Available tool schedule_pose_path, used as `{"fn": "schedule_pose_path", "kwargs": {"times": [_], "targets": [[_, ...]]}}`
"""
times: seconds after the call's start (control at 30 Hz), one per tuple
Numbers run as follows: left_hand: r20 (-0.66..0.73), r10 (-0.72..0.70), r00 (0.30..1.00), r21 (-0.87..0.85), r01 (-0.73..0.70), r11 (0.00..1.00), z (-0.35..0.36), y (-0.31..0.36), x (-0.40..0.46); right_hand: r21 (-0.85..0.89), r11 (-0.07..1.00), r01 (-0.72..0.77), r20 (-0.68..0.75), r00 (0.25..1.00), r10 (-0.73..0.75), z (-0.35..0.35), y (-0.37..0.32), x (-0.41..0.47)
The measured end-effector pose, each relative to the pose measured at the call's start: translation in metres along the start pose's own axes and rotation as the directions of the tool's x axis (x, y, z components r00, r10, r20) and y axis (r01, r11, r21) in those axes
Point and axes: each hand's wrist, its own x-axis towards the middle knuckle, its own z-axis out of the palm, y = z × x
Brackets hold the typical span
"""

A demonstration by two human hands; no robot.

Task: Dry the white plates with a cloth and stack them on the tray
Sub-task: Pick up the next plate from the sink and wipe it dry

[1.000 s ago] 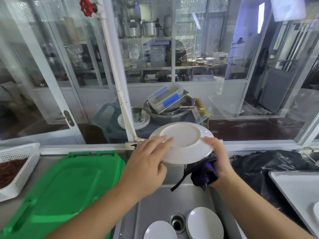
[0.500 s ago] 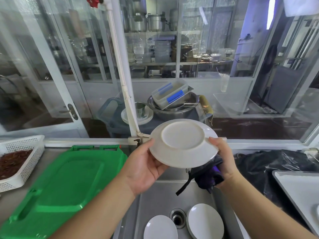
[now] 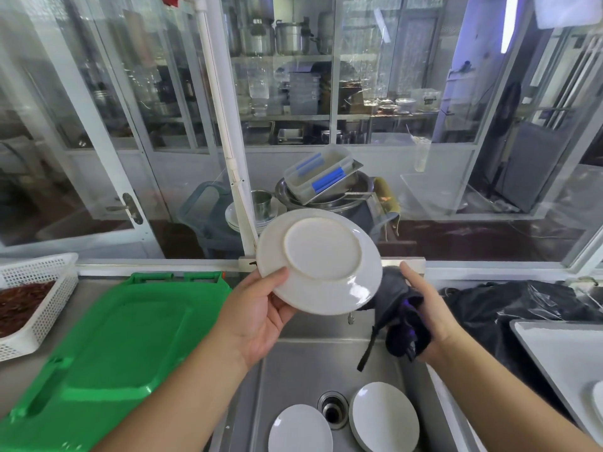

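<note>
A white plate (image 3: 321, 259) is held up over the sink, its underside facing me and tilted. My left hand (image 3: 257, 318) grips it by the lower left rim. My right hand (image 3: 424, 308) holds a dark purple cloth (image 3: 399, 308) bunched against the plate's right edge, partly behind it. Two more white plates (image 3: 300, 430) (image 3: 385, 415) lie in the steel sink (image 3: 293, 360) beside the drain. A pale tray (image 3: 554, 350) sits at the right edge with a plate's rim (image 3: 597, 399) just showing on it.
A green plastic lid (image 3: 107, 347) covers the counter to the left. A white basket (image 3: 36, 298) with reddish contents stands at far left. Black plastic bag (image 3: 509, 308) lies behind the tray. A glass window with a white pipe (image 3: 225, 135) rises right behind the sink.
The plate has tilted up so its underside faces me. My left hand shifted from lying on the plate's base to gripping its lower left rim. The right hand with the cloth slid behind the right edge.
</note>
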Motion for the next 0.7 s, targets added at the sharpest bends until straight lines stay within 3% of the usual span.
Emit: {"fn": "schedule_pose_path", "kwargs": {"times": [0.2,0.3,0.4,0.47,0.57,0.7], "targets": [[0.047,0.088,0.995,0.287,-0.097,0.953,-0.001,0.012,0.001,0.032,0.991,0.133,-0.094,0.987,-0.130,0.014,-0.043,-0.005],[0.113,0.079,0.990,0.424,-0.120,0.898,0.004,0.006,-0.001,-0.225,0.905,0.360,-0.022,0.927,-0.375,0.038,-0.058,-0.001],[0.190,0.059,0.980,0.525,-0.152,0.838,0.005,-0.001,-0.004,-0.552,0.647,0.527,0.124,0.819,-0.561,0.060,-0.063,0.003],[0.224,0.062,0.973,0.574,-0.183,0.798,0.005,-0.001,-0.005,-0.686,0.382,0.619,0.283,0.711,-0.644,0.070,-0.063,0.002],[0.272,0.060,0.960,0.605,-0.220,0.765,0.006,0.001,-0.008,-0.694,0.023,0.720,0.521,0.523,-0.675,0.087,-0.055,-0.004],[0.303,0.077,0.950,0.601,-0.253,0.758,0.010,0.001,-0.007,-0.576,-0.337,0.744,0.746,0.311,-0.588,0.106,-0.036,-0.023]]}}
